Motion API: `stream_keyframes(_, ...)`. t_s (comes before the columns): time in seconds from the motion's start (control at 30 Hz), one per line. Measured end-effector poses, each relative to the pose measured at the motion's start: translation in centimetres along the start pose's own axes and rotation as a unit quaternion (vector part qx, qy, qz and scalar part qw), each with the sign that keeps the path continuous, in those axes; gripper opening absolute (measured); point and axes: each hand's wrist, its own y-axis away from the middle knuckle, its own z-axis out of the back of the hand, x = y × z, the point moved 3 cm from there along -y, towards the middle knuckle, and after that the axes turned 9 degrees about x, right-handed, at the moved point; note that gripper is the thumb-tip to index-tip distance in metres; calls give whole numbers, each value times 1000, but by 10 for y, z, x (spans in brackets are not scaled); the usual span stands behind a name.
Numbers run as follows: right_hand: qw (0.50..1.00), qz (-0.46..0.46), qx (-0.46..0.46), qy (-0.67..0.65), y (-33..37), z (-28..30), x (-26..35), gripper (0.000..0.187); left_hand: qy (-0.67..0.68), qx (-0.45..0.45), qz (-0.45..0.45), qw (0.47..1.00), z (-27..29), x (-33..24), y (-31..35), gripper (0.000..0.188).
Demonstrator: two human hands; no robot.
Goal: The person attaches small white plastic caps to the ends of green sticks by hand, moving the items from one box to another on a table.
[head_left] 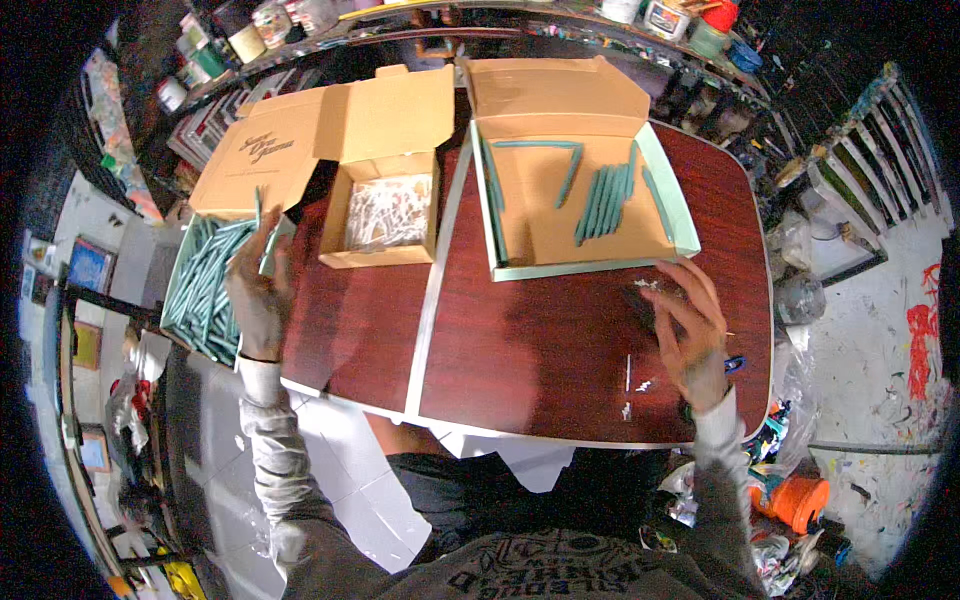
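My left hand (258, 295) is over the right side of a pale green box (172, 322) full of slim teal sticks (205, 280). One teal stick (258, 203) pokes up past its fingertips and appears pinched there. My right hand (690, 325) hovers above the table by the near right corner of a larger open box (530, 228), fingers apart and holding nothing. Inside that box, several teal sticks (603, 203) lie side by side in a slanted row, while others rest singly along the sides and back.
Between the two green boxes stands a small cardboard box (332, 228) of thin white pieces (390, 212). Small white bits (644, 386) and a blue object (736, 364) lie on the dark red table (520, 350). Shelves with jars (665, 20) run behind; an orange container (800, 505) is at lower right.
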Motion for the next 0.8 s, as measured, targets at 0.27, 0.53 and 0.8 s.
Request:
stream_keyframes(0.27,947,233,219,24,-134,-84,-76,32,269,208,-197,920,-140,-184,-10,31)
stream_keyframes(0.53,907,341,242,53,-154,-79,-52,32,379,216,-255,863,-192,-215,47,37)
stream_keyframes(0.8,964,12,130,-232,-162,-17,49,27,460,203,-81,860,-139,-156,-7,67)
